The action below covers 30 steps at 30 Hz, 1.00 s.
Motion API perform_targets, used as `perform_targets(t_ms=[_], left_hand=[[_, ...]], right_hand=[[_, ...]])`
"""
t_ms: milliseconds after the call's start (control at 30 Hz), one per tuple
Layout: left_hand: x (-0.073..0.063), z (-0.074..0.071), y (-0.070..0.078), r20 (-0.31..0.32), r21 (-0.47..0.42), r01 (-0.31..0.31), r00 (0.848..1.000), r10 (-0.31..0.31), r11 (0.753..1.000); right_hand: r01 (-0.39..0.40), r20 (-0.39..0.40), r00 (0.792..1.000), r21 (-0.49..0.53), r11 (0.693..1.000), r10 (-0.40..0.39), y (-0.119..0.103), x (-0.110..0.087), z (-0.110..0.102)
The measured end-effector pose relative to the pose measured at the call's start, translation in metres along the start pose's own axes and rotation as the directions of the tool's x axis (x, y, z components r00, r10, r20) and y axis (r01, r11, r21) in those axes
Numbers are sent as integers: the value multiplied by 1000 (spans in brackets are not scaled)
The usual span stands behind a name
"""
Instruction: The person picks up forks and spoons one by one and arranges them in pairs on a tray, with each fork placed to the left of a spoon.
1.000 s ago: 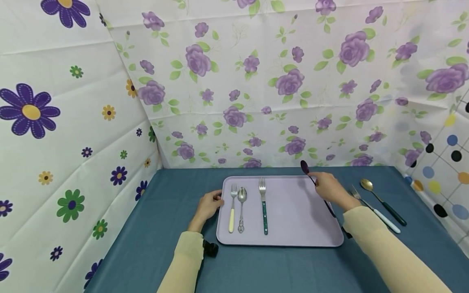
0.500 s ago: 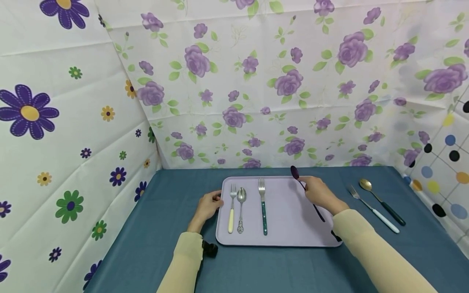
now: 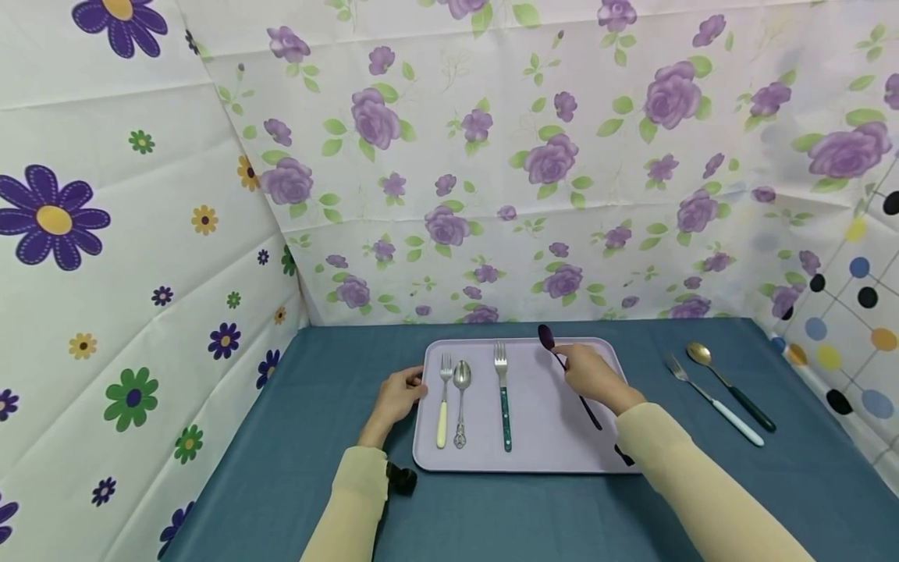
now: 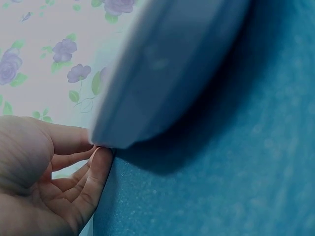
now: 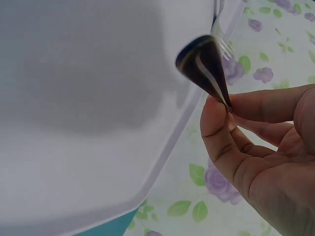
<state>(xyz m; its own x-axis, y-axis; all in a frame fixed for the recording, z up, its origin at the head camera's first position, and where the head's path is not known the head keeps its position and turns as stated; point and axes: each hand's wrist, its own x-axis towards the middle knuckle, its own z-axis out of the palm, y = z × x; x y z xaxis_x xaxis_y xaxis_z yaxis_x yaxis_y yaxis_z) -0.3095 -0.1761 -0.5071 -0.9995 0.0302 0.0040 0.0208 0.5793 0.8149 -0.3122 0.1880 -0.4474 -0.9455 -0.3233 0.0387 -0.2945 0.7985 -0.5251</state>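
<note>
My right hand (image 3: 595, 376) pinches a dark, glossy spoon (image 3: 546, 338) between thumb and fingertips, over the right half of a pale lilac tray (image 3: 548, 460). Its bowl points to the back and its thin handle slants toward the front right. In the right wrist view the spoon's dark handle (image 5: 204, 61) juts toward the camera. My left hand (image 3: 397, 396) grips the tray's left edge; in the left wrist view its thumb and a finger meet at the tray's rim (image 4: 110, 132). On the tray lie a cream-handled fork (image 3: 442, 421), a silver spoon (image 3: 461, 375) and a green-handled fork (image 3: 506, 414).
Right of the tray, a white-handled fork (image 3: 733, 421) and a gold spoon with a dark green handle (image 3: 751, 407) lie on the blue cloth (image 3: 316, 375). Floral sheets (image 3: 492, 195) rise behind and beside the table. A black wrist device (image 3: 402, 478) sits at the left cuff.
My right hand has carried the dark spoon leftward over the tray, from its right edge toward the green-handled fork. The left hand stays at the tray's edge.
</note>
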Motion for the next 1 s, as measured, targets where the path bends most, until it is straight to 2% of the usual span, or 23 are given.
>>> perform_targets(t_ms=[200,633,1000], left_hand=[[0,1,2,8,-5,11,1000,-11,1000],[0,-1,-1,-2,-10,-7,1000,7,1000],[-1,-1,0,-9,-13,-22,1000,22,1000]], right_hand=[[-41,24,999,-6,999,41,-5,2,3],[-12,-8,1000,-40,999,12,-21,12,20],[-37,8,999,-30,999,38,-30,17,35]])
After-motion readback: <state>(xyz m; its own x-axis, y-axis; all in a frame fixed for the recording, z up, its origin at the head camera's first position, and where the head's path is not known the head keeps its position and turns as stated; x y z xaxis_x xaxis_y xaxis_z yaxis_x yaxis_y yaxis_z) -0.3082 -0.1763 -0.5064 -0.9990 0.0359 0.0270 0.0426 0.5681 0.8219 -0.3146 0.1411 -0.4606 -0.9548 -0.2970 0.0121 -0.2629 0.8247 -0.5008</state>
